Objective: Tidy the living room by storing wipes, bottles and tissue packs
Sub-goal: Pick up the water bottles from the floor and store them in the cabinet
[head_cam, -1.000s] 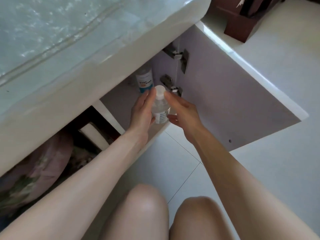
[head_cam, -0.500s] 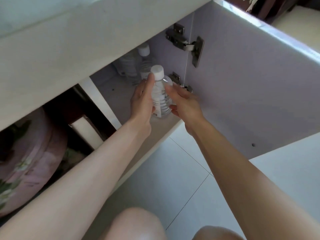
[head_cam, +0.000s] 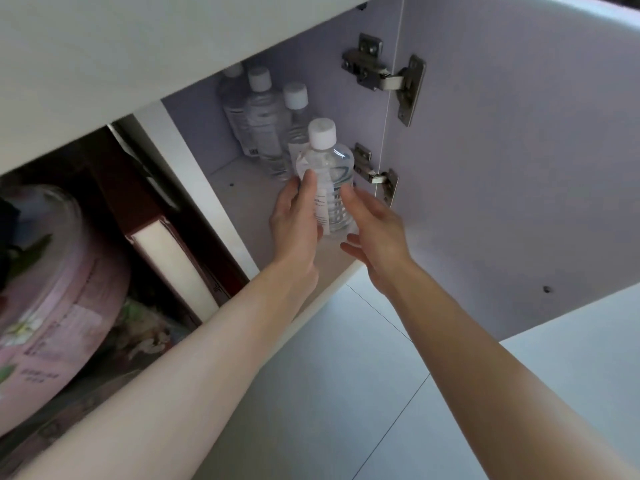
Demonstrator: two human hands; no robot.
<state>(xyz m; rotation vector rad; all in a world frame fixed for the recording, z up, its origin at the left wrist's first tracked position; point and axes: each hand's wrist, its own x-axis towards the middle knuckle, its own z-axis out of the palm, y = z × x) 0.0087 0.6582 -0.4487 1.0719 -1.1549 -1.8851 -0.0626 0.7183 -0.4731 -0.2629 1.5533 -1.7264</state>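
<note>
Cabinet [head_cam: 204, 140], bottle [head_cam: 329, 171] in left hand [head_cam: 294, 223] (upright)

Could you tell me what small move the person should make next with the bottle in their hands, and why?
Probably ease the bottle a little deeper and set it upright beside the three bottles at the cabinet's back: the left hand grips it, the right hand touches its side, and the shelf next to them looks bare.
</note>
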